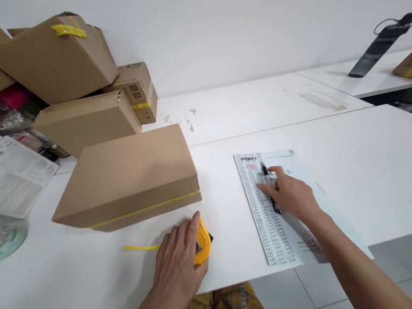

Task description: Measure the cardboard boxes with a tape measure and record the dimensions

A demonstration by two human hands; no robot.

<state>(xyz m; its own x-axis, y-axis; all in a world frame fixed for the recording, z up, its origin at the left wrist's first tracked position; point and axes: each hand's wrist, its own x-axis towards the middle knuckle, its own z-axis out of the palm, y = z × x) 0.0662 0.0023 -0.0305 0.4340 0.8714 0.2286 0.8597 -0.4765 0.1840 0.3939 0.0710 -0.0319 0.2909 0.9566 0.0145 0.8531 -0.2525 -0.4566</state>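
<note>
- Left hand (178, 260) is curled round a yellow tape measure (204, 244) near the white table's (233, 245) front edge, with a short bit of blade poking out left.
- Right hand (294, 192) has thumb and index spread over a black pen (264, 169); can't tell if they touch it. PONY-printed sheet (269, 219) underneath runs right up to the front edge.
- Cardboard box (135, 170) sits left, a strip of tabletop between it and the sheet.
- Wider white stretch toward the back edge, then a dark water bottle (378, 48) far right.
</note>
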